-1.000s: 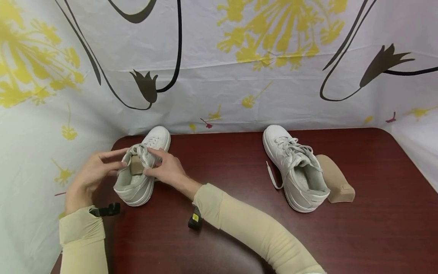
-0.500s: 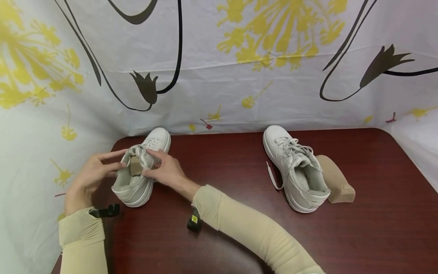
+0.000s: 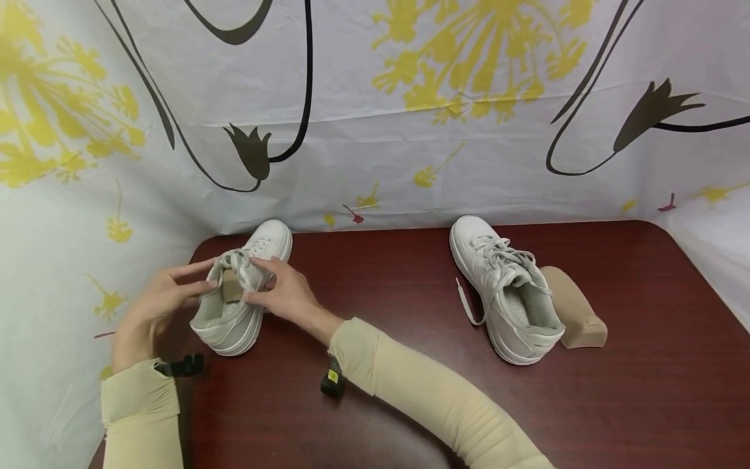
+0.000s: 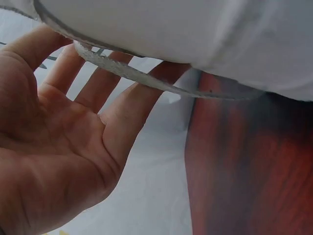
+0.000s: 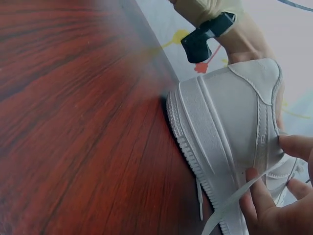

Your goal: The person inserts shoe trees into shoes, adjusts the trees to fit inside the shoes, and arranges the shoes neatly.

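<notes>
A white low-top sneaker (image 3: pixel 218 329) stands at the table's left end, toe pointing away. Inside its opening, under the tongue, shows a tan moulded insert (image 3: pixel 232 286). My left hand (image 3: pixel 146 306) holds the left side of the collar between thumb and fingers; in the left wrist view its fingers reach up behind the shoe's edge, past a loose lace (image 4: pixel 120 68). On the other side, my right hand (image 3: pixel 290 292) grips the collar, thumb at the rim and fingers against the outer side. A lace (image 5: pixel 234 196) passes by those fingers in the right wrist view.
A second white sneaker (image 3: pixel 515 332) stands to the right, its laces loose and one lace end on the table. Beside it lies another tan moulded insert (image 3: pixel 571 303). A patterned white cloth (image 3: pixel 375 130) hangs behind the dark red table (image 3: pixel 375 273).
The left sneaker's heel has shifted very slightly left and toward me, with both hands staying on its collar. The other sneaker and the insert beside it have not moved.
</notes>
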A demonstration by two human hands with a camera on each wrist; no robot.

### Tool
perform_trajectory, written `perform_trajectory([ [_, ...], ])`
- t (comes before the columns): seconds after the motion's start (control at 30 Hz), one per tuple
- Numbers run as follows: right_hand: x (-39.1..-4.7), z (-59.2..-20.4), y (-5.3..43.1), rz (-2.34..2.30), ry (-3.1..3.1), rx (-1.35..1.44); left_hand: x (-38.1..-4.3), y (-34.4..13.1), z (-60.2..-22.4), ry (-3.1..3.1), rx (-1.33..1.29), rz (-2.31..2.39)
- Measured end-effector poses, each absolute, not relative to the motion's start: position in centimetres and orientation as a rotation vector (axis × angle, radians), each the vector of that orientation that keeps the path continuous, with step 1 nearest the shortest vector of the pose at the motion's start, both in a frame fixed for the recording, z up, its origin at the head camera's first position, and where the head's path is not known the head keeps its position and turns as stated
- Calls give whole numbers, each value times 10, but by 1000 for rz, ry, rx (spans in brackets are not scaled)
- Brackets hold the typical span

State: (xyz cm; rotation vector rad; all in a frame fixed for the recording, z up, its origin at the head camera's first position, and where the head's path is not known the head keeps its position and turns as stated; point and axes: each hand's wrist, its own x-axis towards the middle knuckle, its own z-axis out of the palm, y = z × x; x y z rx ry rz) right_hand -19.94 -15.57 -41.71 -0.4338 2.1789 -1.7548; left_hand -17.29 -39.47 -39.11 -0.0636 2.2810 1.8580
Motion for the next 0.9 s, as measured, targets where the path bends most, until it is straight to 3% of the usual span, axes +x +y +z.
perform_trajectory([
  [0.27, -201, -418, -152, -1696, 2227, -507, -168, -397, -391, 2396, -81, 1701],
  [0.6, -202, -419, -144, -1478, 2394, -681, -161, -397, -388, 2414, 294, 1676],
  [0.9, -202, -414, -129, -1343, 2471, -782, -164, -377, -378, 2618, 389, 1673],
])
